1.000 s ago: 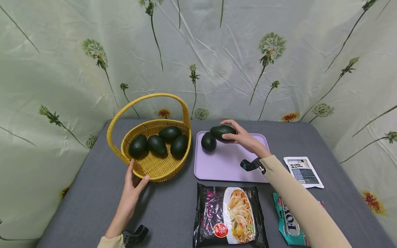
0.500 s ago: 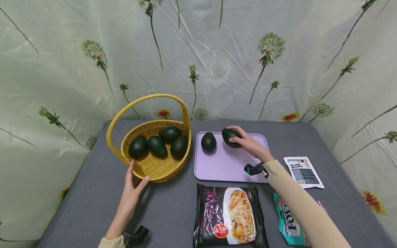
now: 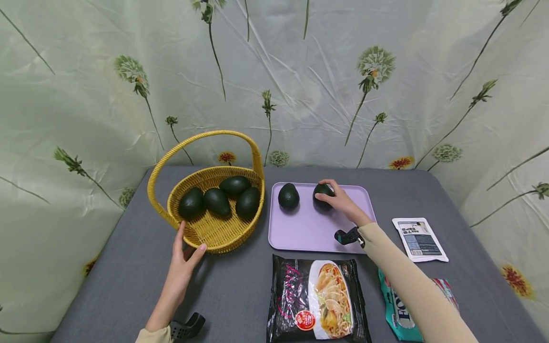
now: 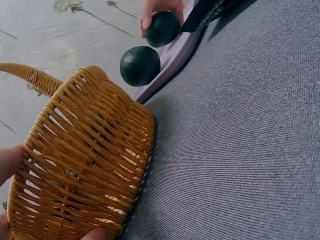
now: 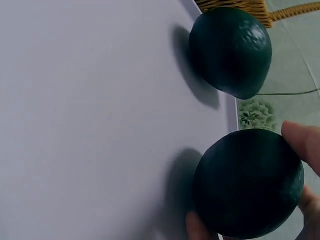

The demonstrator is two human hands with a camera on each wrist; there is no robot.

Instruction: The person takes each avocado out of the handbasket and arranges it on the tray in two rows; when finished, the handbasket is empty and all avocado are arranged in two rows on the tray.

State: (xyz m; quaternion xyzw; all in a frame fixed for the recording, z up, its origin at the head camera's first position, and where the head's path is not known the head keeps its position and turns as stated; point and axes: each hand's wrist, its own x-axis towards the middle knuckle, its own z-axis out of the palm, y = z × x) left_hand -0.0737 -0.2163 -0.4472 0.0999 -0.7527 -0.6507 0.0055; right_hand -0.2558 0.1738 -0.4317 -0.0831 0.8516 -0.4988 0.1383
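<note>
A yellow wicker basket (image 3: 220, 238) with a tall handle stands at the left, holding several dark green avocados (image 3: 192, 202). My left hand (image 3: 180, 267) rests against its near-left rim, thumb and index finger spread; in the left wrist view, fingertips touch the rim and the outer wall. At the right, my right hand (image 3: 340, 200) grips one avocado (image 3: 322, 196) over the lilac tray (image 3: 300, 233), with thumb and fingertips around it in the right wrist view. A second avocado (image 3: 289, 196) sits on the tray to its left.
In front of the tray lies a black noodle packet (image 3: 315, 300). A white pouch (image 3: 420, 239) is right of the tray, and a teal packet (image 3: 399, 314) lies partly under the right sleeve. Behind the grey table (image 3: 107, 286) hangs a flowered curtain (image 3: 317, 85).
My right hand has lowered the avocado, brought it right, away from the other one, and turned it more upright over the tray. The left hand and basket keep their place.
</note>
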